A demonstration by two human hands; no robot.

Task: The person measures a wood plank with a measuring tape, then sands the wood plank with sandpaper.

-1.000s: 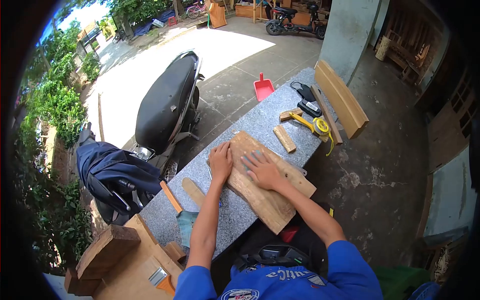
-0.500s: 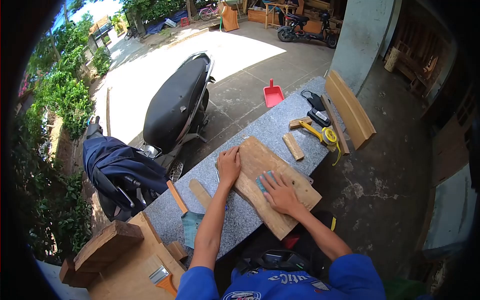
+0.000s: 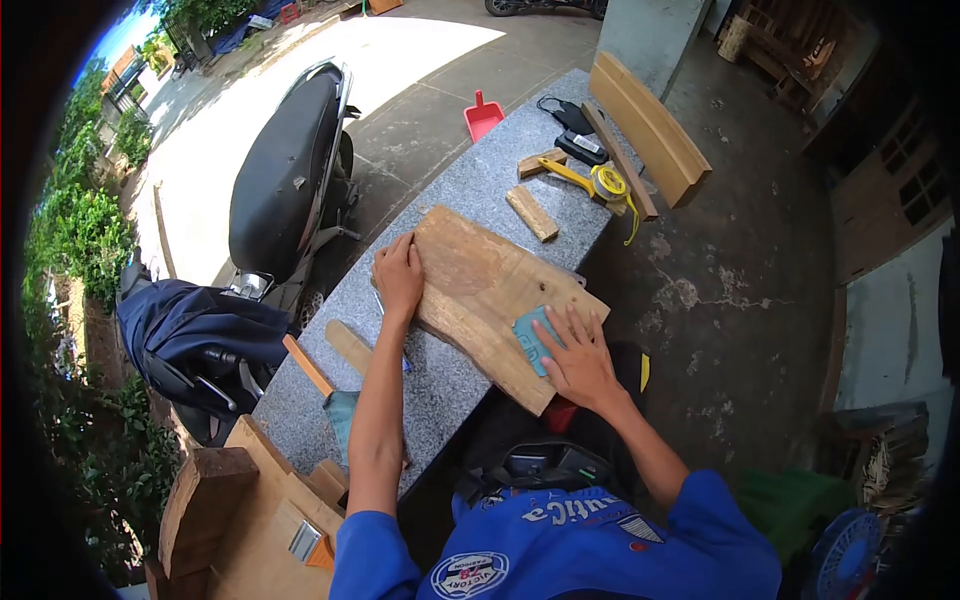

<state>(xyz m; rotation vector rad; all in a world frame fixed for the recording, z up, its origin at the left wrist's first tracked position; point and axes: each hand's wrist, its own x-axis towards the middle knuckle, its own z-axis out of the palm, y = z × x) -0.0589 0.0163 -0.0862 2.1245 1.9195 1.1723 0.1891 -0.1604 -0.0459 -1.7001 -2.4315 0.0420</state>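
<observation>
A thick wooden board [image 3: 480, 285] lies on the speckled stone slab [image 3: 440, 385], one corner reaching past the slab's near edge. My left hand [image 3: 398, 278] grips the board's left edge, its fingers curled over the top. A blue-green piece of sheet [image 3: 532, 340] rests on the board near its right end. My right hand [image 3: 580, 352] lies over part of that sheet with its fingers spread, pressing it against the wood.
Beyond the board are a small wood block [image 3: 531, 214], a yellow tape measure [image 3: 608, 183], a black case [image 3: 582, 148] and long boards [image 3: 650, 130]. Scraps and a brush [image 3: 311, 545] sit at lower left. A motorbike [image 3: 290, 175] stands beyond the slab.
My right hand and the blue-green sheet have slid along the board toward its right end. My left hand still holds the left edge. The whole view has shifted.
</observation>
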